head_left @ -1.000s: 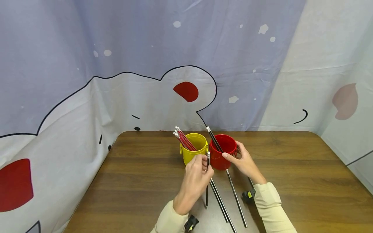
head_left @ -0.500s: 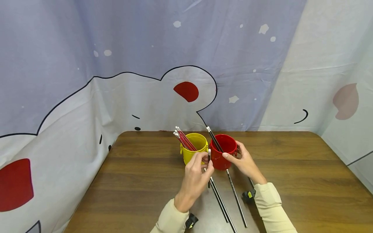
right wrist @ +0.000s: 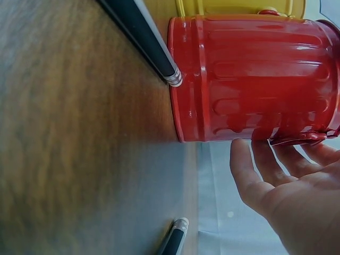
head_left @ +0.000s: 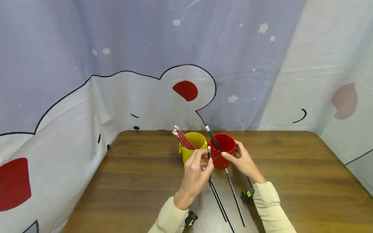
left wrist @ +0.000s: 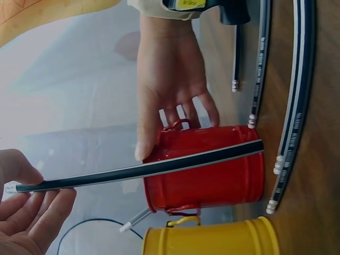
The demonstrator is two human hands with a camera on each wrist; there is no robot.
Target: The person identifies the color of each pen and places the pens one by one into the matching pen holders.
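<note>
My left hand (head_left: 192, 178) pinches a black pencil (left wrist: 159, 169) near its white eraser end, between thumb and fingertips. In the head view that pencil stands roughly upright, just in front of the gap between two small buckets. My right hand (head_left: 246, 165) holds the red bucket (head_left: 220, 161) at its right side, thumb on the rim and fingers by the handle loop. Black pencils (head_left: 213, 139) lean out of the red bucket, erasers up. Left of it stands the yellow bucket (head_left: 187, 157), partly behind my left hand, with several pink-red pencils (head_left: 184, 139) in it.
Several loose black pencils lie on the wooden table (head_left: 131, 187), among them one pencil (head_left: 235, 197) in front of the red bucket. Another pencil (head_left: 250, 181) is mostly hidden under my right forearm. A printed curtain (head_left: 140, 48) hangs behind the table.
The pencil in my left hand has risen slightly; its lower end, which reached well toward me, now shows much shorter below the hand. My right hand keeps its place on the red bucket.
</note>
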